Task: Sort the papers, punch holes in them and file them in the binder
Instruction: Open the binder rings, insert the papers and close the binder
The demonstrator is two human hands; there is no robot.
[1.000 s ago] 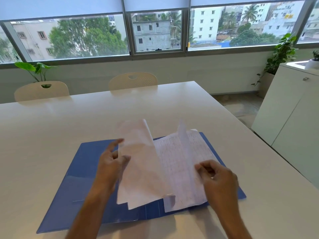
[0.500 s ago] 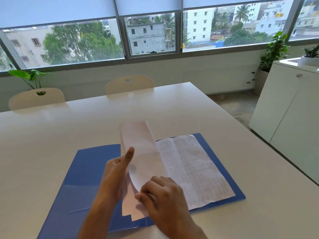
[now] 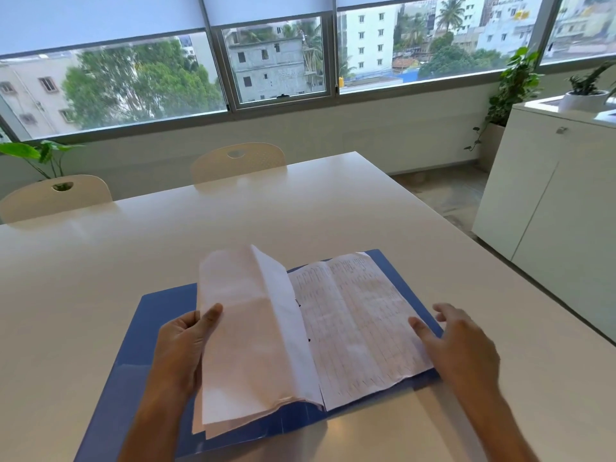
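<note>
White table (image 3: 300,211) bears an open blue binder (image 3: 156,328). Left hand (image 3: 181,350), at 7 o'clock, pinches lifted papers (image 3: 246,328); right hand (image 3: 461,348), at 4 o'clock, hovers with fingers spread over the written page (image 3: 360,325).

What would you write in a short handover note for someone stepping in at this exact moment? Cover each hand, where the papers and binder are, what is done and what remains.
Left hand: holds a bundle of turned sheets raised off the left side, thumb on the front.
Right hand: open, fingers spread at the right edge of the written sheet, which lies flat.
Blue binder: open flat on the white table, near the front edge.
Done: sheets appear punched and seated at the spine.
Left: no hole punch or loose papers are in view; probably finish leafing through, lay the bundle down, close the binder.
</note>
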